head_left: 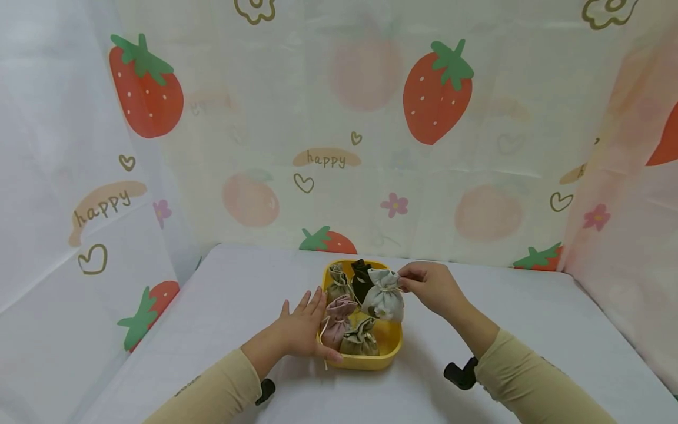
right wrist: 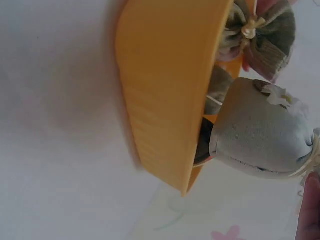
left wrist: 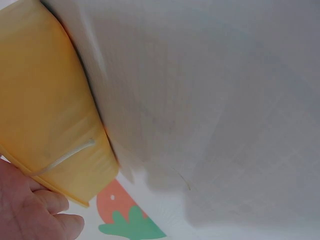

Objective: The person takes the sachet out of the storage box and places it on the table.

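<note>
A yellow plastic basket stands on the white table, holding several small drawstring pouches. My right hand pinches the gathered neck of a pale grey pouch with a white flower, at the basket's right side. In the right wrist view this grey pouch hangs over the rim. Inside lie a pink pouch, an olive pouch at the front, a brown-green pouch and a black pouch at the back. My left hand rests on the basket's left rim, fingers straight and spread.
A white cloth covers the table. Behind it and at both sides hang curtains printed with strawberries, hearts and flowers. Black wrist-camera parts show below the right forearm. A pale cord dangles down the basket's outer left wall.
</note>
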`<state>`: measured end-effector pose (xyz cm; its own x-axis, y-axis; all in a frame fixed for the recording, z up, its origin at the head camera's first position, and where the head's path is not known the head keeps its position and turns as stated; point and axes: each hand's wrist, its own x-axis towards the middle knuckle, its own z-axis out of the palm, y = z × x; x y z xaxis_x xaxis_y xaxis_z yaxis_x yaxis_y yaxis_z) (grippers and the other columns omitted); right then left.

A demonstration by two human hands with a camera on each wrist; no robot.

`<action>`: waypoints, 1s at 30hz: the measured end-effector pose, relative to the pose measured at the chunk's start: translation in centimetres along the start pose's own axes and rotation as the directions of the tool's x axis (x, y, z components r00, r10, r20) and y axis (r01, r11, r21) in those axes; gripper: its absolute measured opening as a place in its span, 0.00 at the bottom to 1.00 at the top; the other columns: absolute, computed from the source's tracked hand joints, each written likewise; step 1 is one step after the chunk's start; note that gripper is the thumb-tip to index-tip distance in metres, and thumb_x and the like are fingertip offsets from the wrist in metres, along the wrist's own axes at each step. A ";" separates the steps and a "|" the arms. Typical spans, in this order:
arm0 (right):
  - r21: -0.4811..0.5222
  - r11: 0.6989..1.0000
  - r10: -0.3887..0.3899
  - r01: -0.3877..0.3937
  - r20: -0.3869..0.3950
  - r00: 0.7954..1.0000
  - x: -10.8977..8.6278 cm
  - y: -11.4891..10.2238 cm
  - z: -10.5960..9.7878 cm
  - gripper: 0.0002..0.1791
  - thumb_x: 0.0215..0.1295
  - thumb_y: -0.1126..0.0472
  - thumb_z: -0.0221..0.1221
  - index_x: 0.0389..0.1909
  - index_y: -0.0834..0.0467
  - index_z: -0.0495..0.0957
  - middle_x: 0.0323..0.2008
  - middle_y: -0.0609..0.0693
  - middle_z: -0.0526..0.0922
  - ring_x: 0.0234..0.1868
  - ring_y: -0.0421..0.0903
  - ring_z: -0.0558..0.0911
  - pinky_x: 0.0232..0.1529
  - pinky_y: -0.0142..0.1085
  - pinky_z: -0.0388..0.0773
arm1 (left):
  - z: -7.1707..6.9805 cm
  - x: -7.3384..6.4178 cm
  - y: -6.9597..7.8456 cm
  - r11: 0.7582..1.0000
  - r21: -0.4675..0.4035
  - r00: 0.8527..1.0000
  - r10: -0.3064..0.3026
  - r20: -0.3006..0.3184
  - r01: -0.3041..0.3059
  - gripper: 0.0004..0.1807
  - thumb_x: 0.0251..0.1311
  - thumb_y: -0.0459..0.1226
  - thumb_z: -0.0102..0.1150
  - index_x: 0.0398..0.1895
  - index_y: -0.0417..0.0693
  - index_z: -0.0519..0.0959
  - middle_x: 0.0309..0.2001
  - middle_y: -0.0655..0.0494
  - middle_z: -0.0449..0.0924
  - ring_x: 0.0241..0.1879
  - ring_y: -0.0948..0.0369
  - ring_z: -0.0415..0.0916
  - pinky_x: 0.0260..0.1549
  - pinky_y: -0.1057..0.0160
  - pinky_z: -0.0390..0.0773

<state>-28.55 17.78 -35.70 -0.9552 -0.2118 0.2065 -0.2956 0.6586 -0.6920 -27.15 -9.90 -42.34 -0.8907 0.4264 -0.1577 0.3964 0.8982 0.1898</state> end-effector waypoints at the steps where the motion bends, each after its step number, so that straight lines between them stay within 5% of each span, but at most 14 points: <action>1: 0.008 1.000 -0.008 0.008 -0.006 1.000 0.0 0.0 -0.1 0.04 0.59 0.62 0.60 0.33 0.55 0.83 0.30 0.46 0.83 0.32 0.41 0.81 0.40 0.41 0.78 | 0.0 0.0 0.0 1.000 0.002 1.000 0.001 -0.001 -0.001 0.74 0.24 0.80 0.46 0.72 0.45 0.38 0.72 0.50 0.31 0.70 0.49 0.30 0.58 0.33 0.37; 30: 0.000 1.000 -0.027 0.027 -0.128 0.991 -0.3 1.6 -4.1 0.06 0.60 0.64 0.59 0.36 0.61 0.82 0.34 0.54 0.84 0.33 0.45 0.83 0.41 0.43 0.78 | 0.1 0.3 -0.1 1.000 0.022 1.000 0.002 0.004 -0.002 0.75 0.23 0.81 0.44 0.72 0.44 0.37 0.72 0.49 0.31 0.70 0.49 0.30 0.58 0.33 0.37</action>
<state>-28.79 21.81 -34.01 -0.9403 -0.1351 0.3123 -0.3216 0.6525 -0.6862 -27.42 -9.84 -42.48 -0.8892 0.4282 -0.1613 0.4028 0.8997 0.1683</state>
